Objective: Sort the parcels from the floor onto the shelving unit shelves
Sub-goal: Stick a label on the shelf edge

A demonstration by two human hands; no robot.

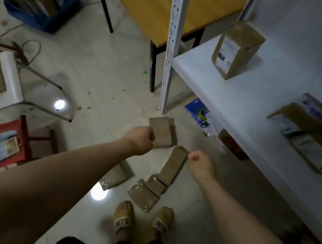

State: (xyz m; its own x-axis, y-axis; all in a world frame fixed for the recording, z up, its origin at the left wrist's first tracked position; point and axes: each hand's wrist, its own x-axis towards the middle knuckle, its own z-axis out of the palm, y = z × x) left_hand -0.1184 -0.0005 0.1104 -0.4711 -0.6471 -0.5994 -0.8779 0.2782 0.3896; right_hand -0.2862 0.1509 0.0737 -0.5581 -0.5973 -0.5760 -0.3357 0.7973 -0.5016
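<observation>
My left hand grips a small brown cardboard parcel by its left edge, held above the floor near the shelving post. My right hand has curled fingers pinching the top end of a long flat brown parcel that slants down toward the floor. Three more taped parcels lie on the floor by my feet: one on the left, a small one and a flat one. On the white shelf stand an upright parcel and a lying labelled parcel.
A yellow table stands behind the shelving unit. A blue crate is at far left, a white chair and a red stool at left. A blue-and-white package lies under the shelf. My slippers are on pale floor.
</observation>
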